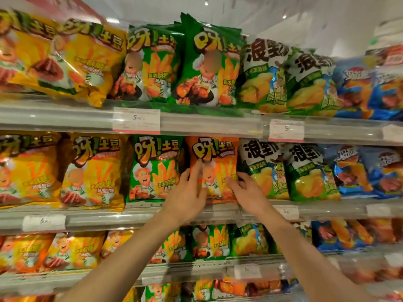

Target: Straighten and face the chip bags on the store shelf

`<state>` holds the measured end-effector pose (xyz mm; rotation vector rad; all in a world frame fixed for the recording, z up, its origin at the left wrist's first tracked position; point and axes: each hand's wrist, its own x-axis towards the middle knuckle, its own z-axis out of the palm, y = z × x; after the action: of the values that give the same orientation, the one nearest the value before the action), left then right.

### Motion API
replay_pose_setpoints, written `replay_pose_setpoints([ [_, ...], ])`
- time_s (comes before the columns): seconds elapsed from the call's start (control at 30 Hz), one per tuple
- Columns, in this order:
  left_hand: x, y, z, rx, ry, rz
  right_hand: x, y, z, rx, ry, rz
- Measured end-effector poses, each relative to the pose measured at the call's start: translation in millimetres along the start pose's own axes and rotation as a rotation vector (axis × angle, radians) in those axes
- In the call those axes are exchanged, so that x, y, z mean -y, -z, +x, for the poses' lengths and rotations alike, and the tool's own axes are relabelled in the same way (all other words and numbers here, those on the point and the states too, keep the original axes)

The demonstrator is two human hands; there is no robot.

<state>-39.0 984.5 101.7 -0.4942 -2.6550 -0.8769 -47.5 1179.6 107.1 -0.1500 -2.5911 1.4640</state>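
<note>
At centre frame, on the middle shelf [209, 214], an orange chip bag [214, 153] stands upright — long axis vertical, printed front facing out. Left hand [185, 196] and right hand [247, 190] rest on its lower front, fingers spread and straight — neither gripping.

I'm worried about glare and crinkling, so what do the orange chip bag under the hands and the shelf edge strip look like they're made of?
Orange chip bag: seemingly glossy plastic film, showing soft creases and highlights. Shelf edge strip: probably clear shiny plastic over grey, with price labels behind it.
</note>
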Motion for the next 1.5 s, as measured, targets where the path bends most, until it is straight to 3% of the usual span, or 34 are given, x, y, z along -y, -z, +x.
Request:
replay_pose_setpoints([
  [0.27,-9,11,14,-0.085,0.051,-0.187,21,17,8,-0.059,0.049,0.021],
  [0.63,-25,6,-1,-0.158,0.141,-0.328,14,45,-11,-0.018,0.027,0.161],
  [0.9,-40,-16,-23,-0.087,0.184,-0.49,-15,47,-49,-0.043,0.015,0.3],
  [1.2,-32,-13,-64,0.003,0.196,-0.712,-33,21,-105,-0.107,-0.013,0.376],
  [1.5,39,62,-156,-0.028,0.173,-0.768,20,-72,-187,-0.116,-0.07,0.373],
])
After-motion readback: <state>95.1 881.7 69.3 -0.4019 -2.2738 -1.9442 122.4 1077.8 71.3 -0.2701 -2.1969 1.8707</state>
